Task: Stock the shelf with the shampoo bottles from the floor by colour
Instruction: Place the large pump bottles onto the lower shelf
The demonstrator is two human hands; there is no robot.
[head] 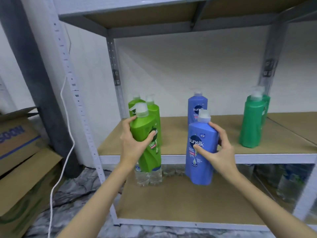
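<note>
My left hand (133,143) grips a light green shampoo bottle (147,141) by its upper body, held in the air in front of the shelf's front edge. Behind it two light green bottles (152,110) stand at the left of the middle shelf board (171,141). My right hand (217,148) grips a blue shampoo bottle (199,160), also held in front of the shelf edge. One blue bottle (196,107) stands further back on the board. Two dark green bottles (253,122) stand at the right of the board.
The grey metal rack has an upper board (154,14) overhead and a lower board (188,203) holding clear water bottles (147,177). Cardboard boxes (20,160) are stacked at the left. A white cord (68,152) hangs beside the rack's left post.
</note>
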